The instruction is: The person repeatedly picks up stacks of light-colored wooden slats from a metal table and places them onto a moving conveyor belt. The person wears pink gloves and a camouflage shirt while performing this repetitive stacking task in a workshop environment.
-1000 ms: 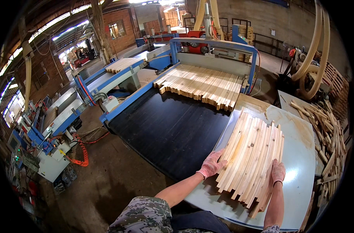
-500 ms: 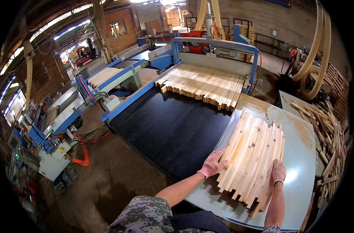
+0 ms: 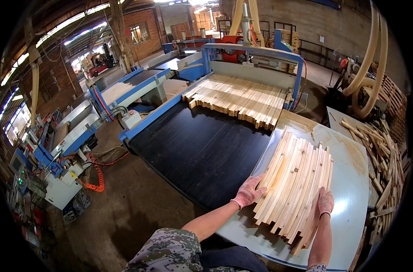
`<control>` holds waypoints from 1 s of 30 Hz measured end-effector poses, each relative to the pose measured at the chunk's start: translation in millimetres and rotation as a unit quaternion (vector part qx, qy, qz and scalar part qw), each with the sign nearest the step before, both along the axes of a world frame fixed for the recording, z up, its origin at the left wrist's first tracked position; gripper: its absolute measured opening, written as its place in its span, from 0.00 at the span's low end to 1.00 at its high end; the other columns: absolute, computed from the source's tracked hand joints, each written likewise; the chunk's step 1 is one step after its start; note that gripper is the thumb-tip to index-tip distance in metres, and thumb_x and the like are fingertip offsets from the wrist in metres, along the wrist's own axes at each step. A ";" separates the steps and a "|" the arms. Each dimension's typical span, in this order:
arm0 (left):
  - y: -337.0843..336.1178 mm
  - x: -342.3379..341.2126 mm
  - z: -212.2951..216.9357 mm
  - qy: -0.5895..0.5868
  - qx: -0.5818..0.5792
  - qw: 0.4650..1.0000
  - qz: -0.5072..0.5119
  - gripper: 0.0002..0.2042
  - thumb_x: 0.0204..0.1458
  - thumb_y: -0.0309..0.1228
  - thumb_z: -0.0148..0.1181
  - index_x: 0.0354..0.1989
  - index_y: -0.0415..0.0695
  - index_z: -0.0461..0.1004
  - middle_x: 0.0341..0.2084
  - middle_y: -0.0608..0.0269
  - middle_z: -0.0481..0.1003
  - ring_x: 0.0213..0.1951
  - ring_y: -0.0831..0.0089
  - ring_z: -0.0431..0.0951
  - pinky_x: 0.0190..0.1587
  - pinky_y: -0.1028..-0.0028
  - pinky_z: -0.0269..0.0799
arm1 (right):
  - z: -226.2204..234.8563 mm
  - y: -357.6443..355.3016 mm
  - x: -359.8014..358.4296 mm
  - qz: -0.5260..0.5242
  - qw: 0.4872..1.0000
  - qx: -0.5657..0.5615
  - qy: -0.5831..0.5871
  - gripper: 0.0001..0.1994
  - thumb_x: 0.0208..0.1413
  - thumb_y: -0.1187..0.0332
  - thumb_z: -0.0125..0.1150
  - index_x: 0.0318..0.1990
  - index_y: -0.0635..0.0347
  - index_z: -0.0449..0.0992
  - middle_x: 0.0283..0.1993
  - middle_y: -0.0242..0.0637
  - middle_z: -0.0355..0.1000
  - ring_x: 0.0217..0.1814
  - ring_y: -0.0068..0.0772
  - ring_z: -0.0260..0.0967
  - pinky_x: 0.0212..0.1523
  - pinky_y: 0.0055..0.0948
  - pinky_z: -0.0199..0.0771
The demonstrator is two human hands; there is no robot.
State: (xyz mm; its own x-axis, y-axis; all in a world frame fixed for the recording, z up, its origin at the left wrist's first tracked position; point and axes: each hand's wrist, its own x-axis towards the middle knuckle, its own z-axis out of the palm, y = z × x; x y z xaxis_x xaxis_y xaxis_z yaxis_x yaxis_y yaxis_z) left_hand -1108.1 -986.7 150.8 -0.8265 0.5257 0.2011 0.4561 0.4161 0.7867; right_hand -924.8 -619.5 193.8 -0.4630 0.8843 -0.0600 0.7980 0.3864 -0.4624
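Observation:
A row of pale wooden strips (image 3: 295,181) lies side by side on a smooth grey-white tabletop (image 3: 344,226), their near ends uneven. My left hand (image 3: 249,191), in a pink knit glove, presses against the row's left side near the dark belt. Against the right side rests my right hand (image 3: 325,202), gloved alike, fingers along the outermost strip. Between them the two hands clasp the row. The palms and some of the fingertips are hidden.
Left of the tabletop runs a black conveyor belt (image 3: 199,152), with more wooden strips (image 3: 236,100) across its far end under a blue machine frame (image 3: 254,46). Loose scrap sticks (image 3: 384,165) pile up at right. Another blue machine (image 3: 75,145) with an orange coiled hose stands left.
My hands and the row between them stay in place. On the machine at the back left, the strips cover less of the dark belt. The view has shifted very slightly.

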 end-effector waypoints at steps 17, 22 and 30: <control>-2.5 1.2 4.9 -0.006 -0.013 1.000 -0.009 0.37 0.63 0.49 0.64 0.76 0.42 0.66 0.68 0.44 0.73 0.70 0.47 0.69 0.75 0.59 0.62 | 4.8 -3.4 -1.3 -0.005 1.000 -0.010 0.003 0.36 0.69 0.37 0.53 0.55 0.70 0.79 0.55 0.65 0.80 0.61 0.66 0.77 0.63 0.53 0.75; -1.1 2.1 5.8 -0.005 -0.003 1.000 -0.007 0.36 0.63 0.47 0.65 0.75 0.41 0.66 0.64 0.41 0.74 0.68 0.47 0.71 0.74 0.60 0.64 | 9.1 -6.9 -0.6 -0.009 1.000 -0.015 0.012 0.38 0.68 0.35 0.52 0.55 0.71 0.79 0.56 0.65 0.79 0.61 0.67 0.77 0.63 0.53 0.74; -1.0 -2.0 -4.5 0.020 0.001 1.000 -0.009 0.37 0.62 0.48 0.65 0.75 0.40 0.66 0.62 0.41 0.75 0.67 0.47 0.72 0.73 0.60 0.65 | 16.2 -11.6 -0.5 -0.010 1.000 -0.022 0.011 0.37 0.69 0.36 0.53 0.55 0.70 0.79 0.55 0.66 0.80 0.61 0.68 0.77 0.63 0.54 0.75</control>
State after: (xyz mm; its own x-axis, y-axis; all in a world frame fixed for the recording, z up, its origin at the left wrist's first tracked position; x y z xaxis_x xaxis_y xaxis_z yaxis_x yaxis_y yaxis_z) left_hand -1110.0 -987.7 146.2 -0.8087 0.5392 0.2350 0.4941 0.4059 0.7688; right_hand -925.3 -631.0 210.0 -0.4465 0.8904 -0.0889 0.7952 0.3492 -0.4957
